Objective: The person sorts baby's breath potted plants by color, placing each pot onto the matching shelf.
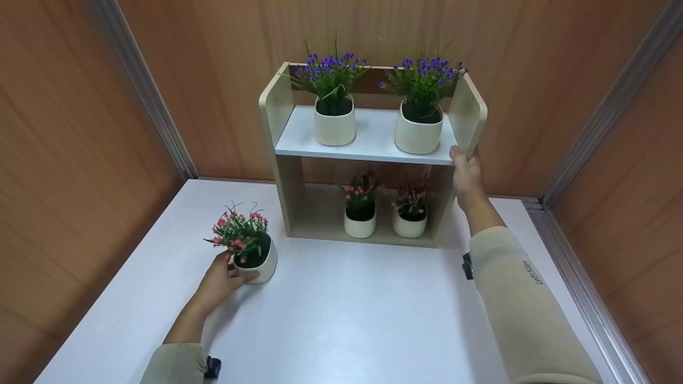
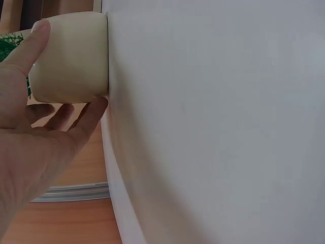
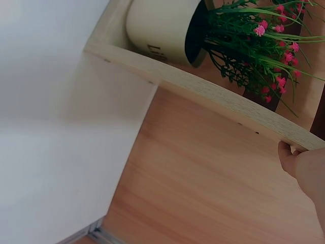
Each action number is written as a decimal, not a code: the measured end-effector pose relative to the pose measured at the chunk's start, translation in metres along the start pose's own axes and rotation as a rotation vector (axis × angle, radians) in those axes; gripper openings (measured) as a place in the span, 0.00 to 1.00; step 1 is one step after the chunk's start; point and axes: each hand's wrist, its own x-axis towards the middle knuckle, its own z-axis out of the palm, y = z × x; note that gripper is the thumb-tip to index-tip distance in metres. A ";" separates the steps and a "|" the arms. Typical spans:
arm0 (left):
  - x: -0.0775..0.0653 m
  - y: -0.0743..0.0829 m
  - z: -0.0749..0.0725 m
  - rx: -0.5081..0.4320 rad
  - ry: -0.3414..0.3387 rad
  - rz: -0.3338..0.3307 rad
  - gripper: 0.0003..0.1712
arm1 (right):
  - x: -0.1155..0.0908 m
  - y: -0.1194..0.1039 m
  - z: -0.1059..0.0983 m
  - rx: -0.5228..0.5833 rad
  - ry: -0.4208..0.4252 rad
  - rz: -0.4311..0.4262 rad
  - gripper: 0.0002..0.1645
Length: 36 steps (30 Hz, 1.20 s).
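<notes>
My left hand (image 1: 224, 282) holds a white pot with pink artificial flowers (image 1: 262, 262) on the table, left of the shelf. In the left wrist view, thumb and fingers lie around opposite sides of the pot (image 2: 73, 58), whose base meets the tabletop. My right hand (image 1: 468, 175) grips the right side panel of the two-tier wooden shelf (image 1: 363, 242), thumb at the front edge near the upper board. In the right wrist view, fingertips (image 3: 287, 152) touch the panel's outer side; the rest of that hand is mostly out of frame.
On the upper tier stand two white pots with purple flowers, the left pot (image 1: 334, 125) and the right pot (image 1: 419, 132). Below are two pink-flowered pots, one mid-shelf (image 1: 360, 224) and one at right (image 1: 410, 225). Wood-grain walls (image 1: 613, 176) enclose the white table (image 1: 352, 314).
</notes>
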 end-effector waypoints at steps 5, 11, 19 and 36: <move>-0.001 0.002 0.001 0.009 -0.002 -0.072 0.64 | 0.002 -0.002 0.001 -0.016 0.005 0.037 0.44; -0.007 0.006 0.002 0.010 -0.021 -0.123 0.68 | -0.002 0.002 0.000 -0.018 -0.014 -0.016 0.43; -0.024 0.023 0.011 0.001 -0.026 -0.089 0.64 | -0.005 0.006 -0.001 -0.019 -0.020 -0.011 0.43; -0.014 0.076 0.040 -0.031 0.010 0.031 0.59 | -0.004 0.001 0.000 -0.033 0.000 0.052 0.44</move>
